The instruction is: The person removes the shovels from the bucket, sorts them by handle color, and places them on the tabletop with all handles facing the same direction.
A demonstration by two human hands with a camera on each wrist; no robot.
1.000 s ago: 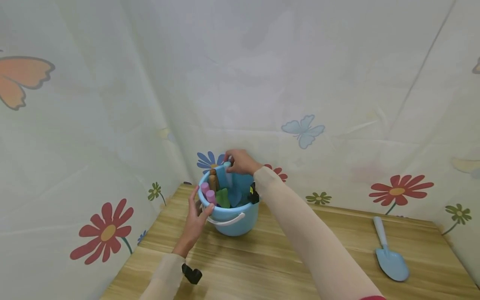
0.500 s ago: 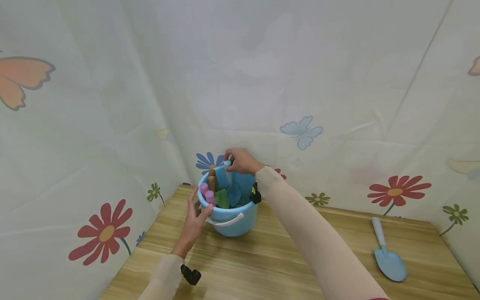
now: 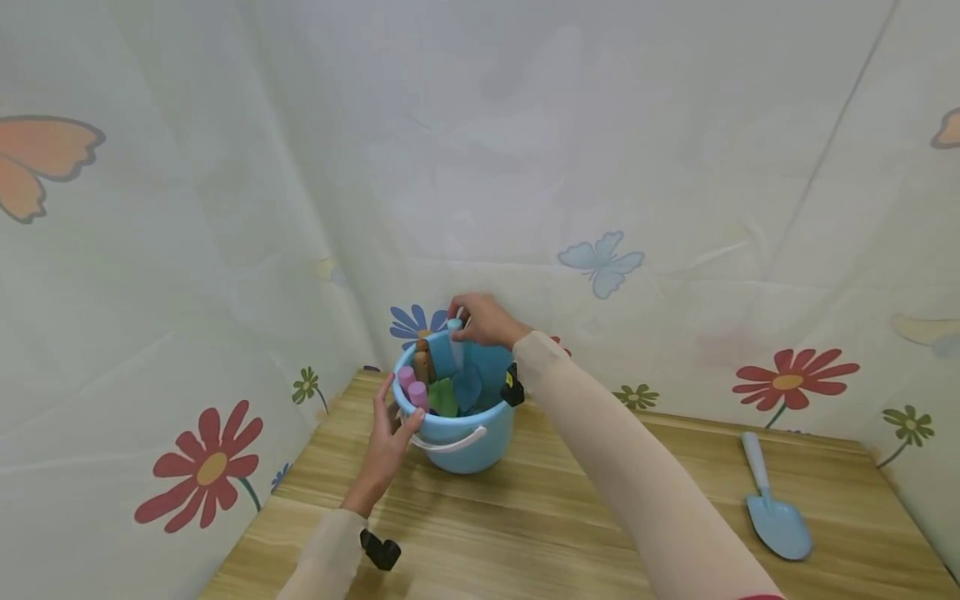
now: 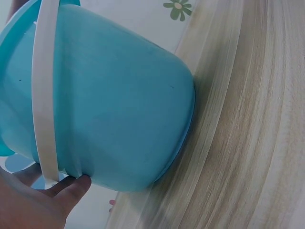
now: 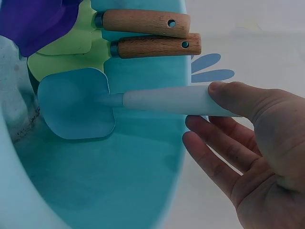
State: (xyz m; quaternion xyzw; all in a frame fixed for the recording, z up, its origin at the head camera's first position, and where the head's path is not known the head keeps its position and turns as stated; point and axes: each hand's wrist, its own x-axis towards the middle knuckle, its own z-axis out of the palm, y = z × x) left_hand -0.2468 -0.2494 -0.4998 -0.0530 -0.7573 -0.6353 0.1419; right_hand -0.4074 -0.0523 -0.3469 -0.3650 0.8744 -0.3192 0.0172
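shovel [image 5: 76, 102] between thumb [image 5: 233, 98] and fingers [image 5: 212, 161] of right hand [image 5: 271, 148], perhaps against green trowel [image 5: 71, 62]

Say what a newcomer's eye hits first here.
The round light-blue plastic bucket on the wood-grain table, central in the head view. Next, the right hand at its far side, pinching a blue-bladed, pale-handled shovel blade-down inside. Then the pale-handled blue trowel, far right.

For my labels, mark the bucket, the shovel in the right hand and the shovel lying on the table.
Bucket [image 4: 121, 102]: left wrist view, on its outer wall.
Held shovel [image 5: 159, 100]: right wrist view, on its pale handle.
Lying shovel [image 3: 774, 517]: head view, on its blade.
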